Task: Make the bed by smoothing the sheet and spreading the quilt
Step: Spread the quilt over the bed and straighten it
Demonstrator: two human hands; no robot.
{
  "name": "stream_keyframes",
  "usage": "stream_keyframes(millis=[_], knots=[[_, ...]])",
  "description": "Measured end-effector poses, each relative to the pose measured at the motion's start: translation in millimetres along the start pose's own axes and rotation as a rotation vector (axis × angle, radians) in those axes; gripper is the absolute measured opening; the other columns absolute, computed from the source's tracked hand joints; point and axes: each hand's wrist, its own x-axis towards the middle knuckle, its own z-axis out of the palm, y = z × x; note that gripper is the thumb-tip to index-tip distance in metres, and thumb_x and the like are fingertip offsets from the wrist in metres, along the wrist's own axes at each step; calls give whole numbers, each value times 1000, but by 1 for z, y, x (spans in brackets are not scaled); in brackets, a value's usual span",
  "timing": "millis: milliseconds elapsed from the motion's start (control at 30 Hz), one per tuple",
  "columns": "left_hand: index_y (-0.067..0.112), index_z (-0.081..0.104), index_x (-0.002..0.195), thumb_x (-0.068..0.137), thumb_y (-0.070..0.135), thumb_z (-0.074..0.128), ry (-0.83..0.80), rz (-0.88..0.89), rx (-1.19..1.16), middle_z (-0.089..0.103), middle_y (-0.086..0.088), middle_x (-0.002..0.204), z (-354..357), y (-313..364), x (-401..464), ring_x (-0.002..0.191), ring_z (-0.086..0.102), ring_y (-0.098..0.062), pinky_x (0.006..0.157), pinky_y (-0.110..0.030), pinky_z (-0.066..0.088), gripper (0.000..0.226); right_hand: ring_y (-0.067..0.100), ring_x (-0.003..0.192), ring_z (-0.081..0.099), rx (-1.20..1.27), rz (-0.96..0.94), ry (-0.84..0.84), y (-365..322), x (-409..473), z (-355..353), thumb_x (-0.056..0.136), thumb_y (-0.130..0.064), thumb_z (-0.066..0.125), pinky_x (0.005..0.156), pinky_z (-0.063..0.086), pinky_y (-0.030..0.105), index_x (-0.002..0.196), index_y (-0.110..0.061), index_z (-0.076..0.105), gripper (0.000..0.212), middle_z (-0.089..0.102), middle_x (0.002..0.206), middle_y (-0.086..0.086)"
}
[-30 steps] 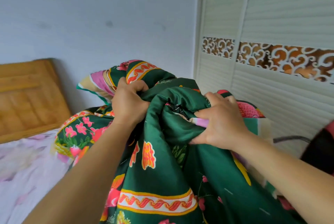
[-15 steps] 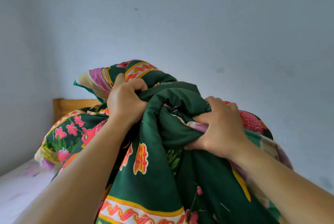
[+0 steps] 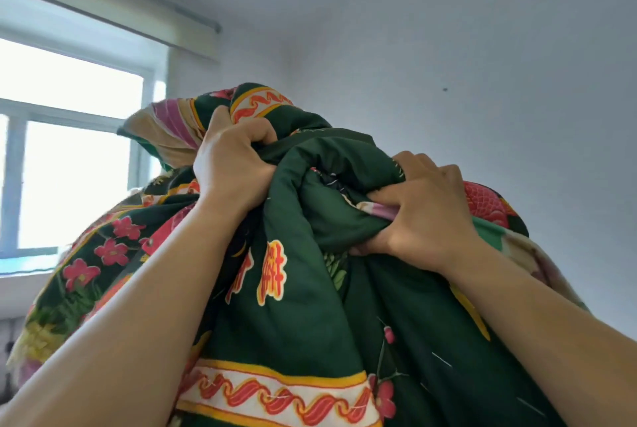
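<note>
I am holding the quilt (image 3: 303, 306) up in front of me with both hands, and it is filling most of my view. My left hand (image 3: 231, 164) is gripping a thick fold near the top of the bundle, with the fingers curled tight over the green cloth and the knuckles turned toward me. My right hand (image 3: 424, 216) is gripping another gathered fold a little lower and to the right; its fingers are also closed, and the thumb is pressing along a pink stripe of the fabric. Both hands are clamped on the quilt, none is free.

The two hands are standing near each other, with one fat roll of cloth between them, so the quilt is still bunched and not open. Its weight is hanging down from my fingers toward me and below the picture, and more of it is bulging away behind my hands, on the left side against the window (image 3: 69, 151) and on the right against the wall (image 3: 482, 65).

The bed is not showing here, so I cannot tell how the quilt lies to it. I am judging that the spreading is not yet begun: my hands must first go apart along an edge.
</note>
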Motion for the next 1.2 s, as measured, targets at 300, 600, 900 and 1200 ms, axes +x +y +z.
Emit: stream_keyframes(millis=[300, 600, 900, 1200], knots=[[27, 57, 65, 66, 26, 78, 120, 127, 272, 37, 2, 94, -43, -117, 73, 86, 42, -16, 79, -38, 47, 21, 6, 89, 30, 276, -69, 50, -75, 96, 114, 38, -72, 75, 77, 18, 30, 74, -34, 73, 53, 34, 83, -24], [19, 65, 67, 66, 26, 79, 222, 115, 505, 35, -1, 90, -68, -295, 90, 88, 50, -28, 67, -29, 33, 16, 10, 89, 35, 469, -199, 10, -167, 166, 293, 42, -82, 57, 77, 21, 31, 82, -38, 75, 62, 43, 91, -13], [29, 59, 105, 77, 29, 66, -579, -785, 901, 33, -8, 128, -79, -515, -117, 124, 35, -32, 104, -38, 35, 28, 26, 135, 25, 278, -345, -1072, -259, 44, 545, 70, -54, 71, 107, 23, 40, 114, -41, 63, 47, 32, 145, -1], [35, 45, 133, 83, 30, 60, -965, -1213, 741, 39, -3, 133, -47, -562, -242, 124, 43, -25, 104, -44, 39, 52, 25, 121, 39, 278, -289, -1351, -253, -15, 622, 74, -48, 71, 96, 32, 39, 95, -43, 68, 21, 52, 126, -3]])
